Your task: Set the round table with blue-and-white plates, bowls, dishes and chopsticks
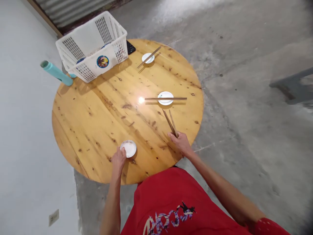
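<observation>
Bright, even daylight — glare spot on the table (141,100) (corners blurred).

three small white dishes (165,98), three chopstick pairs (171,122), one basket (93,45), one bottle (56,73)

White saucer (128,148), brown chopsticks (170,122), knotty honey-yellow tabletop (97,111), white basket (93,45) with a round colourful sticker, teal bottle (56,72), red shirt (181,199).
</observation>
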### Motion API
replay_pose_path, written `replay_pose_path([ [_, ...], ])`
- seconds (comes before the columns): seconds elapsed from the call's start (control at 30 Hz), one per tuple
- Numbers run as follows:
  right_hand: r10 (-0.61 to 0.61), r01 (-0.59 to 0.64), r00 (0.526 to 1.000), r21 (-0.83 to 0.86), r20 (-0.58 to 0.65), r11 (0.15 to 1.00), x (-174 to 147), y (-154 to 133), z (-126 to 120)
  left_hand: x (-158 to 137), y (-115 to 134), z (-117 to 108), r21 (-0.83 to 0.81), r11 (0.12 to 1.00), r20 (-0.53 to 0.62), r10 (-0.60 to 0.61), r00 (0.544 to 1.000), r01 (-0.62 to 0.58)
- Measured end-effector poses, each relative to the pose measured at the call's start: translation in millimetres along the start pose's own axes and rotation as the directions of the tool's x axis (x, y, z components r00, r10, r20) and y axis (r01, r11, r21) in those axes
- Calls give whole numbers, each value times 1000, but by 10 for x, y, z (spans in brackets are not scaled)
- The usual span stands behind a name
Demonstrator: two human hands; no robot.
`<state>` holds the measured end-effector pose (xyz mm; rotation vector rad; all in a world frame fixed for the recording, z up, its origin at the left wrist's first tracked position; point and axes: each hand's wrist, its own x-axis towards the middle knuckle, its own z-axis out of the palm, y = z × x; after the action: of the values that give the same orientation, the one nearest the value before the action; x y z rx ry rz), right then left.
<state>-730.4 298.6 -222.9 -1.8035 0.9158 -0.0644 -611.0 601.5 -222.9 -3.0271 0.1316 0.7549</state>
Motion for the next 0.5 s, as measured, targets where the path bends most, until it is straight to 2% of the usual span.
replay_pose_path([
  [0.07, -126, 114, 992, -343, -12, 933, 377, -108, -248, -10, 62, 20, 16, 998, 8, -63, 998, 62],
  [0.1, -174, 147, 985, -492, -10, 858, 586, -193, -360, -19, 91, 26, 24, 996, 8, -91, 996, 91],
  [0.17, -265, 230, 963, -674, 52, 702, 1000, -391, -529, -43, 140, 35, 8, 991, -12, -132, 991, 132],
  [0.23, -299, 284, 946, -758, 123, 587, 1362, -577, -603, -68, 162, 48, -24, 987, -32, -159, 987, 159],
  [0.33, -266, 350, 931, -813, 249, 465, 1738, -742, -567, -82, 131, 77, -108, 979, -51, -180, 982, 174],
  [0.4, -232, 395, 917, -825, 325, 404, 1881, -772, -497, -70, 73, 96, -261, 949, -24, -192, 981, 180],
  [0.5, -221, 436, 899, -823, 378, 365, 1983, -772, -410, -29, -21, 110, -504, 843, 66, -179, 982, 187],
])
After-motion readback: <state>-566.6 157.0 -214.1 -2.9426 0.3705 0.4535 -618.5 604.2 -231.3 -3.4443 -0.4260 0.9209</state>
